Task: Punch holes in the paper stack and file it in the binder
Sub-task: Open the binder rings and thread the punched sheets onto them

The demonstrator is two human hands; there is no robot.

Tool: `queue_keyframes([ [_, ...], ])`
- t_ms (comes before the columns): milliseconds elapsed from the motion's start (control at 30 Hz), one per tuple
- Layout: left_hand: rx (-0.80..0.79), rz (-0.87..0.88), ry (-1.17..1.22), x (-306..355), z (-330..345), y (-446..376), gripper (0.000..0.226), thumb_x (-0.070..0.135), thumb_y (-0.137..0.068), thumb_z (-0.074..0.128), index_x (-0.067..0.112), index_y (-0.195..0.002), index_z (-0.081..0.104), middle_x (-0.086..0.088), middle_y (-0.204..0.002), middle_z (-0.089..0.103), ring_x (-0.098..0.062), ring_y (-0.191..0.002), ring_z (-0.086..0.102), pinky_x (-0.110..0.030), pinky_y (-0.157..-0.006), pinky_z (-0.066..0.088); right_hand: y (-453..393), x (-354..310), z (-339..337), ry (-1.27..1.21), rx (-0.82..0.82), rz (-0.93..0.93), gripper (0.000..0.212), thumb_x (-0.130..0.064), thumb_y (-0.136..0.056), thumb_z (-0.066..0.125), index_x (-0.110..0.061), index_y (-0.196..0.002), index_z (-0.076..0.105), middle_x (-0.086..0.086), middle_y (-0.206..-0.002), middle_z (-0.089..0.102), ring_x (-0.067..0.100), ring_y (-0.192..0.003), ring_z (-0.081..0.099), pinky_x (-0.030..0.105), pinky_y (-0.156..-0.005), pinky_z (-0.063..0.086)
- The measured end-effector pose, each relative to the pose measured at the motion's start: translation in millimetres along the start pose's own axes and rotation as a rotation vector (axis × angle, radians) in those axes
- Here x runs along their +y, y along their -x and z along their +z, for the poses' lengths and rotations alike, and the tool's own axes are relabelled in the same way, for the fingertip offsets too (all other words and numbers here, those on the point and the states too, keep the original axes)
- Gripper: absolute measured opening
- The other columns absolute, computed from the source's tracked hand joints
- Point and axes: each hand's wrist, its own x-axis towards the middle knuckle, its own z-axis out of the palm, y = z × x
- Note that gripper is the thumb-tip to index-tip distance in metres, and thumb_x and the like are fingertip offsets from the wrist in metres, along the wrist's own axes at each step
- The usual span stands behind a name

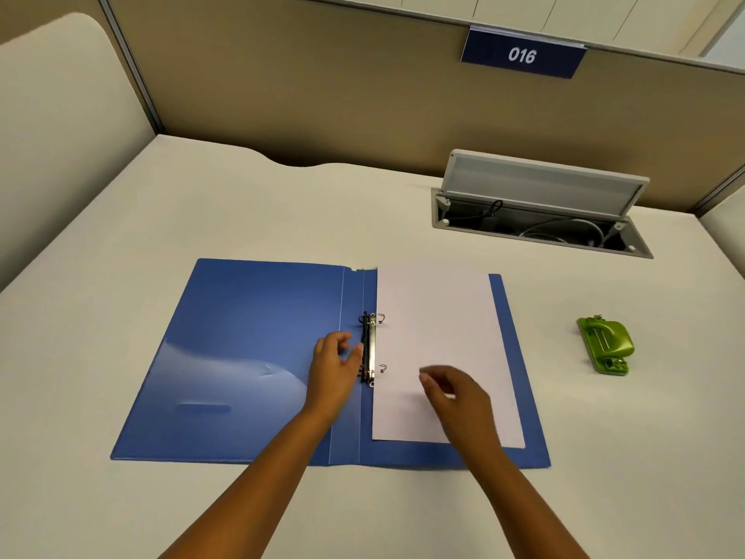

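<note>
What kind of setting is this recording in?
Probably an office cubicle desk: fabric partition walls carrying a numbered plate "016", and a flip-up cable hatch set into the pale desk.

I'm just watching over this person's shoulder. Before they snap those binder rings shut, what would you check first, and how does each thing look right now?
1. Binder lies open and flat on the desk: ok.
2. Paper stack sits on the right-hand cover, its left edge at the rings: ok.
3. Both rings pass through the punched holes: cannot tell, the holes are too small to see.
4. Rings closed: not ok, the prongs look open, with gaps at their tips.
5. Left hand is at the ring mechanism, thumb against it: ok.
6. Right hand hovers over the paper with curled fingers; whether it steadies the sheets: cannot tell.
7. Green hole punch sits aside on the right, clear of the binder: ok.
</note>
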Motion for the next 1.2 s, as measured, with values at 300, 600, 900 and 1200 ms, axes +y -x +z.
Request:
queue_keyframes([
  [300, -0.109, 0.087, 0.061, 1.8, 2.1, -12.6, 0.048, 0.002, -0.097, 0.03, 0.011, -0.144, 0.022, -0.006, -0.152, 0.025, 0.004, -0.107, 0.044, 0.008, -0.08, 0.03, -49.2, -16.3, 63.7, 0.061, -0.106, -0.13, 0.055, -0.032, -0.098, 0.031, -0.021, -0.147, 0.01, 0.0, -0.157, 0.01, 0.017, -0.145, 0.008, 0.031, -0.116, 0.012],
  [600, -0.193, 0.074, 0.045, -3.9, 6.9, -27.5, 0.045, -0.001, -0.096, 0.028, 0.006, -0.141, 0.027, -0.01, -0.152, 0.025, -0.02, -0.141, 0.023, -0.013, -0.105, 0.015, -66.9, -10.8, 81.3, -0.11, -0.162, -0.037, 0.049, -0.022, -0.101, 0.025, -0.026, -0.146, 0.008, 0.0, -0.157, 0.008, 0.019, -0.145, -0.002, 0.03, -0.114, -0.004],
  [900, -0.238, 0.12, -0.023, -9.6, 8.6, -28.2, 0.051, 0.001, -0.096, 0.03, 0.017, -0.143, 0.022, -0.006, -0.154, 0.021, -0.016, -0.143, 0.015, -0.012, -0.103, 0.015, -67.3, -5.5, 76.4, -0.098, -0.2, -0.184, 0.045, -0.016, -0.1, 0.025, -0.034, -0.134, 0.002, -0.017, -0.143, 0.01, 0.016, -0.145, 0.005, 0.031, -0.114, -0.01],
  [1200, -0.278, 0.165, -0.19, -11.1, 10.0, -26.4, 0.058, 0.01, -0.097, 0.032, 0.025, -0.145, 0.003, -0.002, -0.157, 0.001, -0.022, -0.143, 0.016, -0.04, -0.114, 0.028, -68.8, -4.0, 70.0, -0.138, -0.242, -0.217, 0.043, -0.015, -0.1, 0.026, -0.031, -0.133, 0.004, -0.018, -0.141, 0.007, 0.002, -0.137, 0.008, 0.035, -0.115, -0.01],
])
